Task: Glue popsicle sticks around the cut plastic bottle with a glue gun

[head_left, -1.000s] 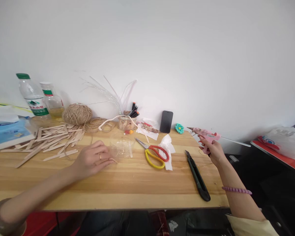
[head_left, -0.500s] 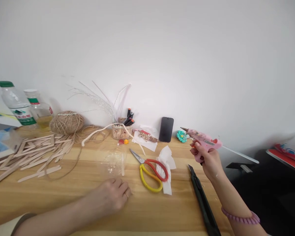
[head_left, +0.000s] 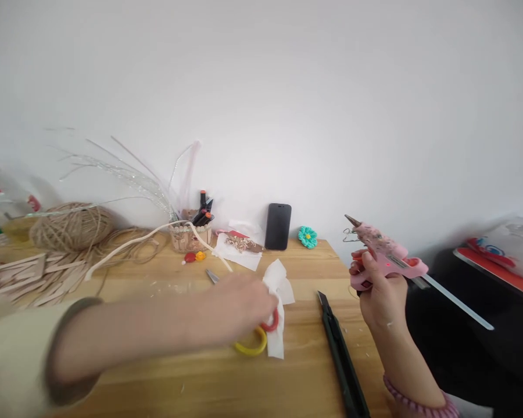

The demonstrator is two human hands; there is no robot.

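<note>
White wall behind wooden desk [head_left: 200,383]. Scissors [head_left: 249,350] mid-desk, blades pointing far-left, handles directly beneath left hand [head_left: 244,305], its fingers too blurred to tell. Well right, right hand [head_left: 381,296], fingers wrapped round glue gun [head_left: 386,255].

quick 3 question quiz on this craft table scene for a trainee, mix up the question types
1. True or false: the right hand holds the glue gun.
2. Which thing lies on the table between the scissors and the right hand? A knife; B spoon; C ruler.
3. Short answer: which hand is over the scissors?

Key
1. True.
2. A.
3. The left hand; it is blurred, so its grip cannot be told.
</note>
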